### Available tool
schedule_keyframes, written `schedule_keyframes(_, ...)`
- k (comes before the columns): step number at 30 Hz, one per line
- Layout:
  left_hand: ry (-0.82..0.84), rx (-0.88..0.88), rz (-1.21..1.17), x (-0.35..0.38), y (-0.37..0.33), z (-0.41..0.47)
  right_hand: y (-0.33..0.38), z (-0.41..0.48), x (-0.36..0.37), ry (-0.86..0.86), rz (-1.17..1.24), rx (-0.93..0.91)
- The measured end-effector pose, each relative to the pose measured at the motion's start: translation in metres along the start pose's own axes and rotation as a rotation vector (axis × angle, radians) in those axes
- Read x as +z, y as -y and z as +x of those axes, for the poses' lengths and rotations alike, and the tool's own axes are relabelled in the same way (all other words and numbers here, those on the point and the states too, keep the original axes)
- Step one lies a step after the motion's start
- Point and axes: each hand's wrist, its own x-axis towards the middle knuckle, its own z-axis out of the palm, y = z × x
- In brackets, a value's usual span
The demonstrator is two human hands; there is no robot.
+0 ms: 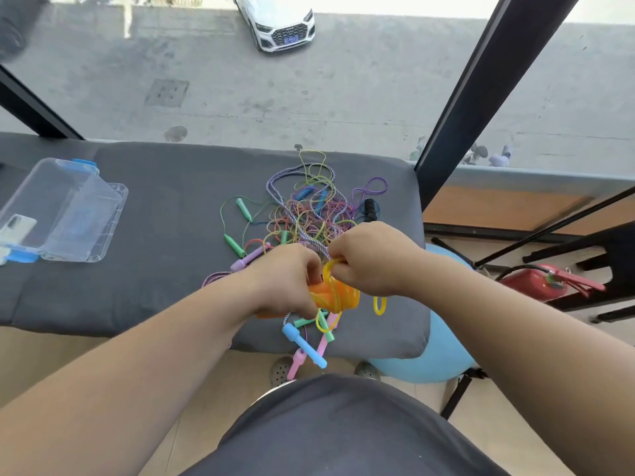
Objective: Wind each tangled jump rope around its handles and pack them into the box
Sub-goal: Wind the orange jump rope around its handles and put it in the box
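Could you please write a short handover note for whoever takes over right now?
Left hand grips the orange handles, partly wound with yellow rope.
Right hand pinches a loop of it beside them.
The other ropes lie tangled on the grey cushion.
The clear box, at left, shows no rope yet.
Done: none packed. Left: finish this winding, wind the rest, pack all.

Bright, even daylight comes through glass ahead of your left hand and right hand. Shadows soft, faint. Blown-out white strip far ahead, right of right hand. Wide-angle bend: window post leans, edges stretched. Your forearms, behind hands, look slightly soft; mild compression smear overall.
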Motion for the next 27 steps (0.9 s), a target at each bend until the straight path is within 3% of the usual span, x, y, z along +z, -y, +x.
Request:
schedule_keyframes(8,-0.227,-0.156,-0.196,-0.007,0.002,0.010,0.023,-0.028,0.006,-0.055,0.075,0.078)
schedule_keyframes(14,-0.262,-0.236,-0.828,-0.024,0.009,0.004,-0.001,-0.053,0.035,-0.201,0.105,0.151)
schedule_keyframes(18,-0.209,-0.161,-1.010,-0.028,-0.001,-0.006,-0.021,-0.060,0.069,-0.353,0.041,0.163)
schedule_keyframes(21,-0.204,-0.094,-1.213,-0.035,-0.007,-0.013,-0.039,-0.064,0.094,-0.244,0.058,0.255)
schedule_keyframes(24,-0.181,-0.052,-1.158,-0.043,-0.008,-0.014,-0.054,-0.063,0.113,-0.092,0.128,0.404)
schedule_keyframes(27,-0.193,-0.063,-0.875,-0.041,-0.013,-0.012,-0.061,-0.045,0.105,0.030,0.107,0.455)
